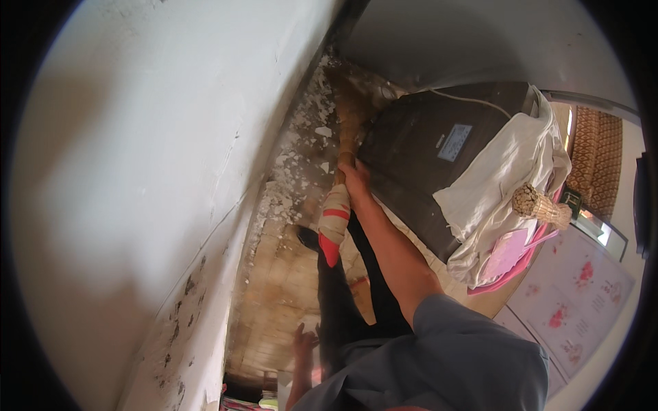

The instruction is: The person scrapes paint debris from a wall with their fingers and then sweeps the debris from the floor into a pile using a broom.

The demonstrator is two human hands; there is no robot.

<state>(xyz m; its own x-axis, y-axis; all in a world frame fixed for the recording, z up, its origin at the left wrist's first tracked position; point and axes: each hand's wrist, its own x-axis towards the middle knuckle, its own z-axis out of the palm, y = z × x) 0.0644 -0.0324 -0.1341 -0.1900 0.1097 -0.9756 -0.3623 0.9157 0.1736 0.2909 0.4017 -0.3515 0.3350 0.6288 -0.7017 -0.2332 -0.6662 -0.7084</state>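
My right hand grips the handle of a straw broom, close above its bristles. The handle's end is wrapped in pale cloth tape with red bands and a red tip. The broom head reaches the floor corner between the wall and a dark cabinet, and it is blurred. White flakes and chunks of fallen plaster lie along the foot of the wall beside the bristles. My left hand hangs low beside my leg, fingers apart, holding nothing.
The white wall is cracked and peeling low down. A dark box-like cabinet stands right, carrying white cloth, a small straw brush and a pink dustpan-like item. A cable crosses its back. My shoe rests on tiled floor.
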